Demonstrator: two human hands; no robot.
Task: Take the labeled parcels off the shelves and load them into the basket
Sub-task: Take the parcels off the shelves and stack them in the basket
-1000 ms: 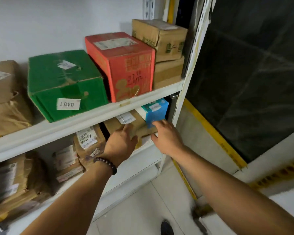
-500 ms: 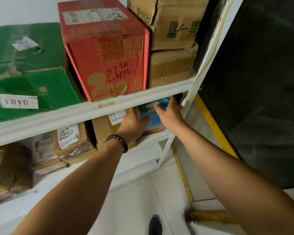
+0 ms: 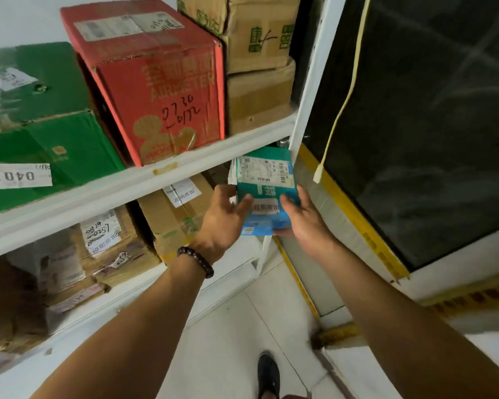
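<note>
Blue parcel (image 3: 267, 194) is now clear of the lower shelf (image 3: 231, 275); it was tucked inside 0.5 s ago. Left hand (image 3: 224, 223) + right hand (image 3: 306, 220) pinch its sides in mid-air. Basket not in view, carry is next imo.

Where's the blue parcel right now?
Head view, right of centre: the blue parcel is held between the left hand and right hand at the lower shelf's right end, right of the brown labeled box and beside the white upright.
</note>
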